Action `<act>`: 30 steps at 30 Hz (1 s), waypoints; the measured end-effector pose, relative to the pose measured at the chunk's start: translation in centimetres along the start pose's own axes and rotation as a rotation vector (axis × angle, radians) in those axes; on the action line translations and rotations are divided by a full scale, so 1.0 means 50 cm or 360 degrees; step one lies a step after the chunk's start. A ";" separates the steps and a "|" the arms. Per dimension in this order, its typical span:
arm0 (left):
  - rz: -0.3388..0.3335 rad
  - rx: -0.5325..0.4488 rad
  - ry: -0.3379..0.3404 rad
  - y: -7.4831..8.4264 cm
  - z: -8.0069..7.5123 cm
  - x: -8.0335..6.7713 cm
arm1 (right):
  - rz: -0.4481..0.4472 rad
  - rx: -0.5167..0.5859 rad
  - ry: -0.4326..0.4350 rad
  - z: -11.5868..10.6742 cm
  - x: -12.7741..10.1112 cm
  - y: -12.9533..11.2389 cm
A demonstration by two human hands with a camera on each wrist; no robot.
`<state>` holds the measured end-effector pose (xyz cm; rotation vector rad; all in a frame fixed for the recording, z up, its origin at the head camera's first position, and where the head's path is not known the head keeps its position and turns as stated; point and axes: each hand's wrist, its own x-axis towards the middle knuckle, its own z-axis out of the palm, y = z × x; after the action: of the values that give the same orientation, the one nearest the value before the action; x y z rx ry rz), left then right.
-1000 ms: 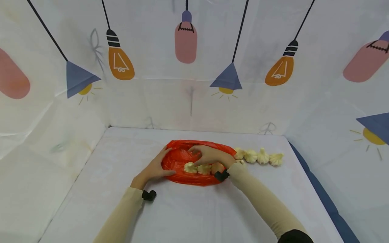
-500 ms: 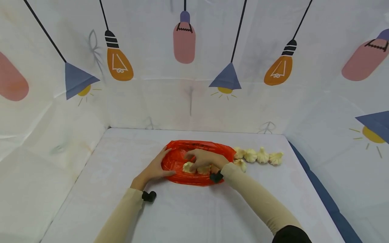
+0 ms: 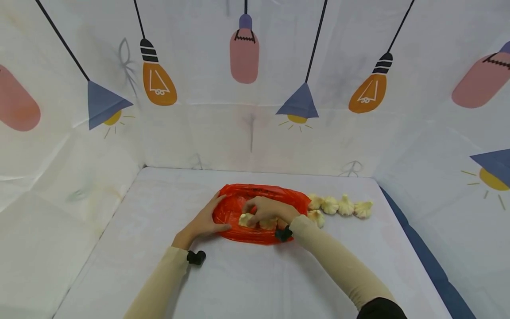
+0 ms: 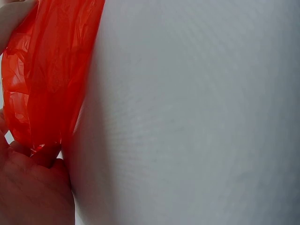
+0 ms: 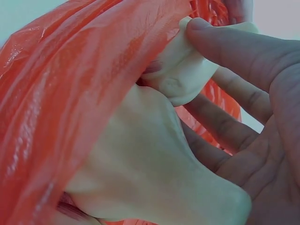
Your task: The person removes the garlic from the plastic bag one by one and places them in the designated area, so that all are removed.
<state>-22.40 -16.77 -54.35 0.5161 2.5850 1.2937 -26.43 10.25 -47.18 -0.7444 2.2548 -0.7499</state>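
While the left hand [image 3: 203, 221] lies against the left edge of the crinkled red plastic bag [image 3: 235, 208] with its fingers fairly straight, pressing the film to the white surface [image 3: 247, 274], the right hand [image 3: 271, 209] is curled over a pale, pleated dumpling [image 3: 246, 219] at the bag's mouth. The right wrist view shows fingertips [image 5: 206, 33] pinching that soft dumpling [image 5: 187, 70], with more pale dough resting against the bag [image 5: 70, 93]. Five more pleated dumplings [image 3: 338, 206] sit just right of the bag. I judge the thin film could slip from under the left hand, letting the mouth collapse, or the pinch could dent or tear the soft dough. Dumplings already at the opening might roll back out if the bag shifts.
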 end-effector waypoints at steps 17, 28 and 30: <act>-0.0069 -0.0009 -0.0029 0.011 0.006 -0.003 | -0.0103 0.0049 0.0100 -0.010 -0.007 0.005; -0.0026 0.0002 -0.0010 0.003 0.002 0.002 | -0.0093 0.0194 0.0186 -0.028 -0.016 0.010; -0.0022 -0.0004 -0.0005 0.003 0.001 0.002 | -0.0107 0.0219 0.0202 -0.030 -0.018 0.014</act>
<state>-22.44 -16.59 -54.25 0.4989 2.5794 1.2908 -27.11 11.78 -46.35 -0.7279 2.2718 -0.9996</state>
